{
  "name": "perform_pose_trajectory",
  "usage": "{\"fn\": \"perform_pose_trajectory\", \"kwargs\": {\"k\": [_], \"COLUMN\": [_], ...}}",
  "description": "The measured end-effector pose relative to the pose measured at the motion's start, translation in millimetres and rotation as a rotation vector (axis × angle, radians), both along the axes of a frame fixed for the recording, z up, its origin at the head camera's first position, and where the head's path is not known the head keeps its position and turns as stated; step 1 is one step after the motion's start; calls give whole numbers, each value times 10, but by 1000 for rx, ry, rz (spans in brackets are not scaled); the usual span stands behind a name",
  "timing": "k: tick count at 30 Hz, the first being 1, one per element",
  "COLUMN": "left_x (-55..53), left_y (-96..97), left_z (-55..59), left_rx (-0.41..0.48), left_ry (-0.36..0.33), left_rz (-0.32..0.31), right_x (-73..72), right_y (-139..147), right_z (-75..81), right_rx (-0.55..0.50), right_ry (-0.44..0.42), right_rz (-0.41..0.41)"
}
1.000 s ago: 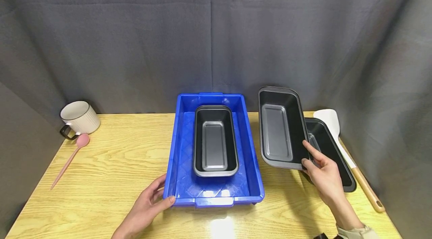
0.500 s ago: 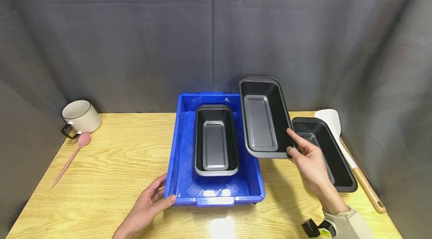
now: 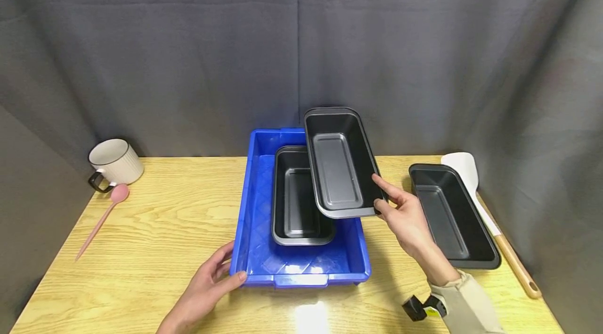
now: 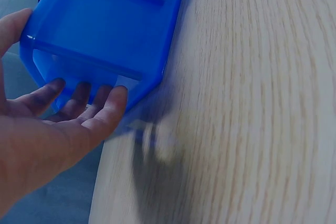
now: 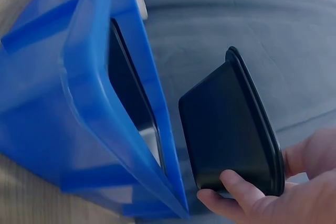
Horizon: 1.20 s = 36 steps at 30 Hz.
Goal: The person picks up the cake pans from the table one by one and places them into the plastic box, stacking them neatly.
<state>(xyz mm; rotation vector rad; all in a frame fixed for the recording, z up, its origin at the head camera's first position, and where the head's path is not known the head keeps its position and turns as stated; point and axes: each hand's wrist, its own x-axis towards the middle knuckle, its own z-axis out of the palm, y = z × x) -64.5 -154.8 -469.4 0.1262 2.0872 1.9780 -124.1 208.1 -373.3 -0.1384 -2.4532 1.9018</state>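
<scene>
My right hand (image 3: 407, 221) grips a dark loaf pan (image 3: 336, 166) by its near right corner, thumb at the rim and fingers against the outside. This pan hangs in the air, partly over a blue plastic bin (image 3: 301, 280). Inside the bin lies a second dark loaf pan (image 3: 289, 208), its right side partly covered by the held one. At the bin's near left corner my left hand (image 3: 204, 287) holds the rim, thumb on top. In the left wrist view the fingers (image 4: 113, 106) curl against the bin's outer wall.
Right of the bin, a third loaf pan (image 3: 447, 219) rests on the wooden table beside a white spatula (image 3: 464, 169) with a wooden handle. A ribbed white mug (image 3: 118, 164) and a pink spoon (image 3: 103, 219) are at the far left. Grey curtain (image 3: 212, 62) borders the back.
My right hand has carried the loaf pan left from above the third pan to partly over the bin, uncovering the third pan. The left hand stays on the bin's corner.
</scene>
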Motion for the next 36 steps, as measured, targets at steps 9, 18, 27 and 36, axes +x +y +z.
{"fn": "perform_pose_trajectory", "kwargs": {"k": [9,18,27,36], "left_x": [5,7,5,-3], "left_y": [8,-7,-12,-8], "left_z": [-12,-12,-12,14], "left_rx": [0,4,0,1], "left_ry": [-14,-23,-17,-12], "left_rz": [7,5,-3,-6], "right_x": [-49,-49,-56,-35], "right_y": [-261,-474,-560,-598], "right_z": [-120,-243,-323,-304], "right_rx": [-52,-138,-142,-42], "right_ry": [-40,-90,-80,-67], "right_rz": [37,49,41,89]}}
